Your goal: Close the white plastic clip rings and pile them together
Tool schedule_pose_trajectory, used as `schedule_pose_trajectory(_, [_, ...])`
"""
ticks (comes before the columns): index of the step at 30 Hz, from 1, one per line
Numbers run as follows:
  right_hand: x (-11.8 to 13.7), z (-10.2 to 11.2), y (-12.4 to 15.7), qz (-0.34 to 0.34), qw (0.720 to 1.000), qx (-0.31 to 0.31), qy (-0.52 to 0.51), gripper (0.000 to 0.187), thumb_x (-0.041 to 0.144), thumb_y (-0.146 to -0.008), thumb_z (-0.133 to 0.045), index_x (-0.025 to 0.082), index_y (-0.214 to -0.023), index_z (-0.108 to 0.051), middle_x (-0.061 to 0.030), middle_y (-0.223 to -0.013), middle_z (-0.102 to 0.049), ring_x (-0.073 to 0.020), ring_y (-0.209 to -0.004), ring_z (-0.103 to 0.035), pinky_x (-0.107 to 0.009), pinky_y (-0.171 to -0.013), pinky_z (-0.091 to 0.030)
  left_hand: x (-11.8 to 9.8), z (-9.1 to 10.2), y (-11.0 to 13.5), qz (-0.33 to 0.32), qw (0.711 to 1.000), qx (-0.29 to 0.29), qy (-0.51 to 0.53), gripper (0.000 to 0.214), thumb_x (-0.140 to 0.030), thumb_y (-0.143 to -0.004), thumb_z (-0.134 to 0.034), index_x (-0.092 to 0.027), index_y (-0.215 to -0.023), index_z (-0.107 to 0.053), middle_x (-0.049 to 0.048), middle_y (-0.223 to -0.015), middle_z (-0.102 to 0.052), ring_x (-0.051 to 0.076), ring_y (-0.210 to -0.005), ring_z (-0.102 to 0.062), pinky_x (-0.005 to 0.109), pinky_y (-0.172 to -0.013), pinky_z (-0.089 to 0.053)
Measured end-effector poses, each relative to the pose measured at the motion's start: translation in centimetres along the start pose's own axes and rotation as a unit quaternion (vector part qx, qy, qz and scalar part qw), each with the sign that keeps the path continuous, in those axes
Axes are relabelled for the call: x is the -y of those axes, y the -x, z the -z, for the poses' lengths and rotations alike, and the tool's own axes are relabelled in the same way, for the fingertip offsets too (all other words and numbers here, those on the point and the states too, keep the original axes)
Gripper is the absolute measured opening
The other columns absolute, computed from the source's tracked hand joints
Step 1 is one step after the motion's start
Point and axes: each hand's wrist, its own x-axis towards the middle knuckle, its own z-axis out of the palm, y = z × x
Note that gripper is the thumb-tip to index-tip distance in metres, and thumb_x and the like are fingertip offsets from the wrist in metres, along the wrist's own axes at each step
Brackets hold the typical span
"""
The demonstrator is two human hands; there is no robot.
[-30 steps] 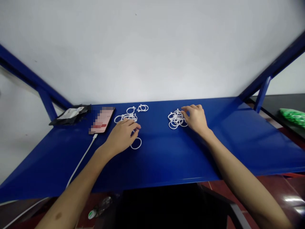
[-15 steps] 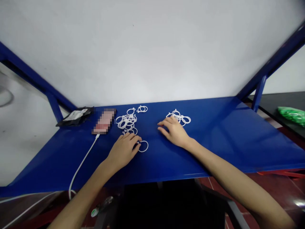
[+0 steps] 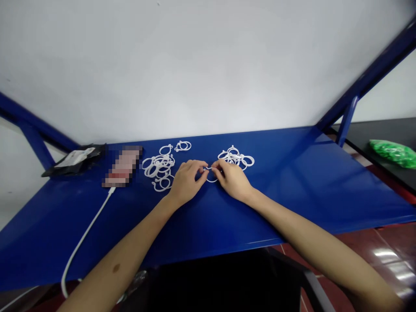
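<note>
My left hand and my right hand meet over the middle of the blue table. Both pinch one white plastic ring between their fingertips, just above the table top. A loose pile of white rings lies to the left of my left hand. A smaller pile of white rings lies just behind my right hand. Two more rings lie apart near the back edge.
A phone with a white cable lies at the left of the table. A black pouch with a white label sits at the far left. A green bag rests on a dark table at the right. Blue frame struts rise at both sides.
My left hand lifted a single ring off the table and carried it to the right. My right hand left the right pile and came in to pinch the same ring.
</note>
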Motion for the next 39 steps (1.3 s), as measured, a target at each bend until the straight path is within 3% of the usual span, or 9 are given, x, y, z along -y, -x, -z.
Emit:
schedule_pose_trajectory(3, [0.5, 0.2, 0.1, 0.004, 0.998, -0.026, -0.055, 0.01, 0.026, -0.099, -0.053, 0.02, -0.1, -0.061, -0.0013, -0.079, -0.07, -0.0143, -0.067, -0.064, -0.026, -0.065, -0.044, 0.4, 0.7, 0.5, 0.085, 0.985, 0.003, 0.148, 0.022, -0.033, -0.091, -0.065, -0.023, -0.11, -0.063, -0.0022, -0.081, -0.065, 0.013, -0.071, -0.06, 0.028, -0.072, -0.048])
schedule_pose_trajectory(7, [1.2, 0.4, 0.5, 0.035, 0.991, -0.03, -0.125, 0.01, 0.027, -0.098, -0.055, 0.02, -0.095, -0.06, 0.0022, -0.071, -0.066, -0.0109, -0.06, -0.059, -0.024, -0.06, -0.043, 1.0, 1.5, 0.6, 0.152, 0.945, 0.048, 0.286, 0.028, -0.047, -0.087, -0.069, -0.023, -0.1, -0.068, -0.002, -0.077, -0.064, 0.012, -0.067, -0.058, 0.024, -0.064, -0.045])
schedule_pose_trajectory(10, [1.5, 0.5, 0.7, 0.06, 0.985, -0.012, -0.159, 0.01, 0.026, -0.098, -0.055, 0.019, -0.093, -0.06, 0.0036, -0.068, -0.063, -0.0092, -0.057, -0.056, -0.023, -0.058, -0.042, 1.2, 1.4, 0.6, 0.17, 0.924, 0.057, 0.337, 0.032, -0.051, -0.083, -0.073, -0.022, -0.096, -0.07, -0.0014, -0.075, -0.064, 0.011, -0.065, -0.056, 0.023, -0.06, -0.043])
schedule_pose_trajectory(15, [1.6, 0.9, 0.9, 0.072, 0.982, 0.012, -0.176, 0.011, 0.027, -0.099, -0.055, 0.019, -0.093, -0.061, 0.0032, -0.07, -0.064, -0.009, -0.06, -0.057, -0.021, -0.057, -0.042, 1.2, 1.5, 0.6, 0.166, 0.918, 0.059, 0.355, 0.03, -0.049, -0.079, -0.078, -0.022, -0.09, -0.071, -0.0004, -0.078, -0.067, 0.012, -0.069, -0.059, 0.023, -0.063, -0.044])
schedule_pose_trajectory(22, [1.8, 1.4, 1.0, 0.092, 0.98, 0.023, -0.172, 0.014, 0.025, -0.1, -0.055, 0.019, -0.089, -0.061, 0.0014, -0.074, -0.067, -0.0097, -0.063, -0.061, -0.022, -0.06, -0.045, 0.7, 1.9, 0.6, 0.162, 0.927, 0.066, 0.331, 0.024, -0.045, -0.081, -0.077, -0.023, -0.088, -0.07, -0.0027, -0.074, -0.068, 0.012, -0.068, -0.059, 0.024, -0.067, -0.045])
schedule_pose_trajectory(26, [1.8, 1.4, 1.4, 0.15, 0.977, 0.023, -0.148, 0.016, 0.024, -0.102, -0.051, 0.02, -0.092, -0.062, -0.0026, -0.089, -0.073, -0.0117, -0.074, -0.066, -0.024, -0.068, -0.049, 0.4, 1.8, 0.9, 0.146, 0.932, 0.068, 0.325, 0.023, -0.045, -0.082, -0.075, -0.023, -0.087, -0.07, -0.0031, -0.071, -0.067, 0.013, -0.067, -0.059, 0.025, -0.066, -0.045])
schedule_pose_trajectory(31, [1.2, 1.4, 1.1, 0.162, 0.983, 0.02, -0.083, 0.018, 0.028, -0.103, -0.048, 0.021, -0.1, -0.063, -0.0036, -0.095, -0.073, -0.0143, -0.081, -0.067, -0.027, -0.072, -0.05, -0.1, 2.0, 0.4, 0.109, 0.96, 0.057, 0.252, 0.024, -0.047, -0.089, -0.067, -0.023, -0.086, -0.069, -0.0019, -0.074, -0.069, 0.013, -0.066, -0.058, 0.026, -0.063, -0.044])
schedule_pose_trajectory(35, [-0.4, 2.6, -0.4, 0.103, 0.991, -0.083, 0.03, 0.018, 0.033, -0.101, -0.053, 0.022, -0.098, -0.067, -0.0058, -0.097, -0.073, -0.0197, -0.088, -0.064, -0.033, -0.079, -0.049, -0.2, 3.1, -0.3, 0.089, 0.988, 0.024, 0.122, 0.014, -0.037, -0.091, -0.065, -0.023, -0.091, -0.068, -0.0007, -0.081, -0.07, 0.015, -0.071, -0.06, 0.028, -0.068, -0.047])
schedule_pose_trajectory(39, [-3.3, 4.7, -2.1, 0.022, 0.975, -0.195, 0.102, 0.018, 0.031, -0.097, -0.056, 0.021, -0.093, -0.07, -0.0067, -0.091, -0.072, -0.0207, -0.081, -0.06, -0.037, -0.08, -0.047, 0.8, 5.1, 0.5, 0.048, 0.999, 0.001, 0.0, 0.013, -0.032, -0.094, -0.058, -0.023, -0.093, -0.067, 0.0018, -0.085, -0.07, 0.018, -0.076, -0.061, 0.032, -0.072, -0.048])
